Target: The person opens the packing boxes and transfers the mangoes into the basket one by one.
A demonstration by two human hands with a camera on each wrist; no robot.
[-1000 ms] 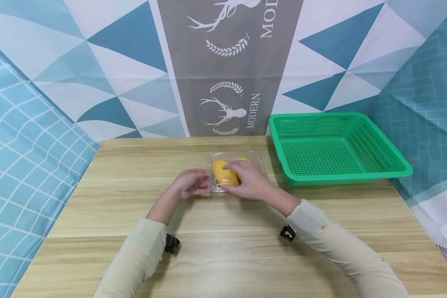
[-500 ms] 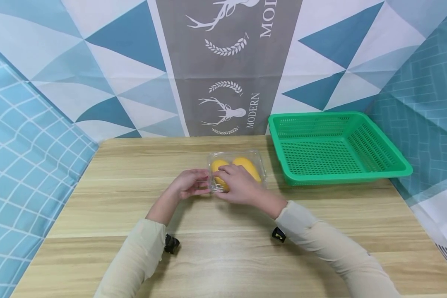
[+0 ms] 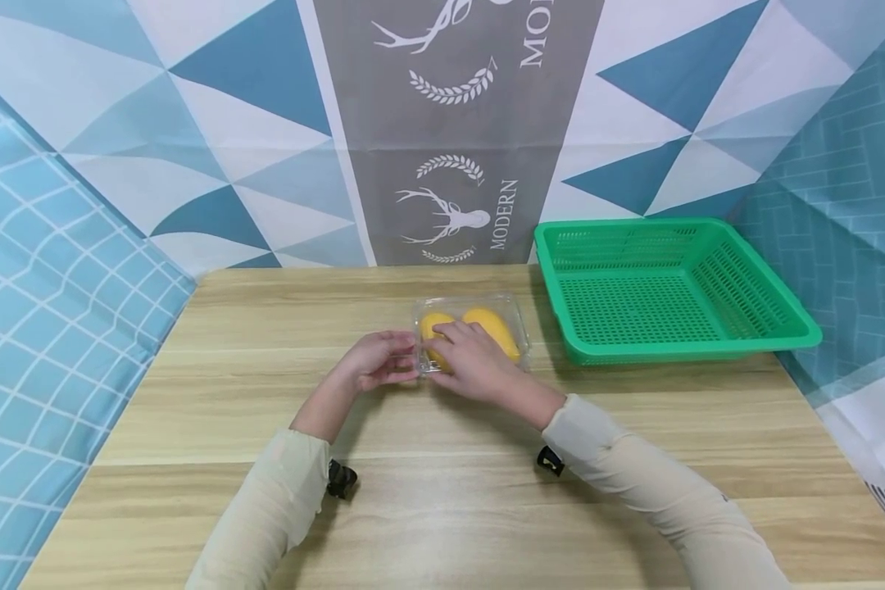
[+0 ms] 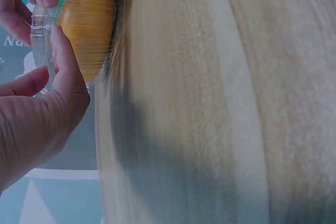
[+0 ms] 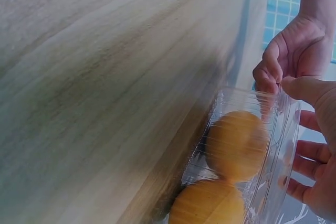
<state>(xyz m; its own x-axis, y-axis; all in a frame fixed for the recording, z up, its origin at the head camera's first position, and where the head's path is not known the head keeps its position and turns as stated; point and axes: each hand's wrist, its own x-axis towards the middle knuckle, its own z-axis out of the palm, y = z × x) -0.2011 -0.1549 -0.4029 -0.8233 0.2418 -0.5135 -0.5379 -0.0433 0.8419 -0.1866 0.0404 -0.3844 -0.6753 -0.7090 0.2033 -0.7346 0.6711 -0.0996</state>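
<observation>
A clear plastic clamshell box (image 3: pixel 512 315) sits near the table's back edge, with two yellow mangoes (image 3: pixel 490 328) inside. In the right wrist view both mangoes (image 5: pixel 236 142) show through the ribbed plastic. My left hand (image 3: pixel 379 360) holds the box's left side, and in the left wrist view its fingers and thumb bend round the edge. Across the box's front left reaches my right hand (image 3: pixel 475 360), covering part of the left mango. Its thumb (image 5: pixel 302 88) touches the rim at the corner, while its other fingers (image 5: pixel 312 153) lie spread over the top.
A green perforated basket (image 3: pixel 708 354) stands at the back right, just right of the box. Patterned cloth (image 3: pixel 450 123) hangs behind the wooden table (image 3: pixel 442 492). A blue checked cloth (image 3: pixel 52 287) borders the left side.
My right hand has shifted left over the box, uncovering the right mango, and now stays near the front left corner. The left hand keeps its place at the side.
</observation>
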